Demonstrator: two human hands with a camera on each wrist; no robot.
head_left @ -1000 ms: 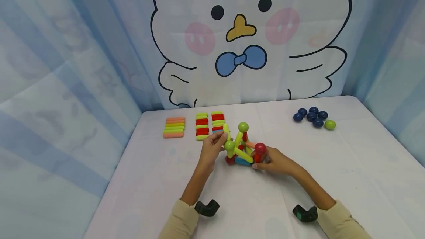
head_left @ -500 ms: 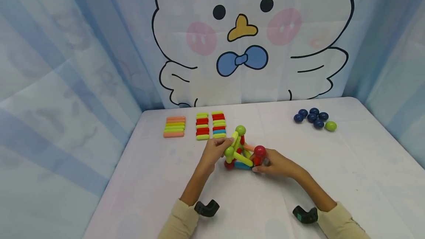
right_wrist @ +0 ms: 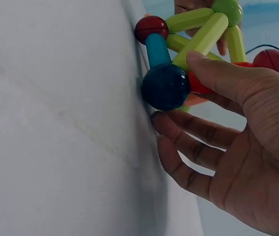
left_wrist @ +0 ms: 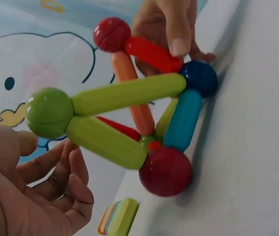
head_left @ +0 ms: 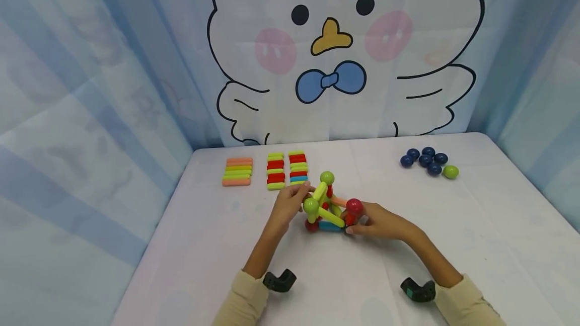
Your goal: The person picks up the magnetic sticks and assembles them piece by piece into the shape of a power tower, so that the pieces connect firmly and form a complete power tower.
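Note:
A frame of magnetic rods and balls [head_left: 332,217] stands on the table between both hands. Its rods are lime, red, orange and blue. My right hand [head_left: 382,221] pinches a red rod [left_wrist: 154,54] beside the dark blue ball [right_wrist: 166,87], thumb on one side and fingers below. Next to the lime ball [left_wrist: 49,112] is my left hand [head_left: 285,208], its fingers loosely bent and gripping nothing; whether the thumb touches that ball I cannot tell. Two lime rods run from this ball, one to the dark blue ball and one to a dark red ball [left_wrist: 165,172].
Behind the left hand lie rows of loose rods: one orange and yellow-green group [head_left: 237,172], and two mixed columns, the left column [head_left: 276,171] and the right column [head_left: 298,165]. Several dark blue balls [head_left: 425,160] and one lime ball [head_left: 450,172] sit at the back right.
A lime rod in my left fingers has tilted over against the frame, now between two lime balls. My left hand has let go of it. The right hand keeps its hold, nearly still.

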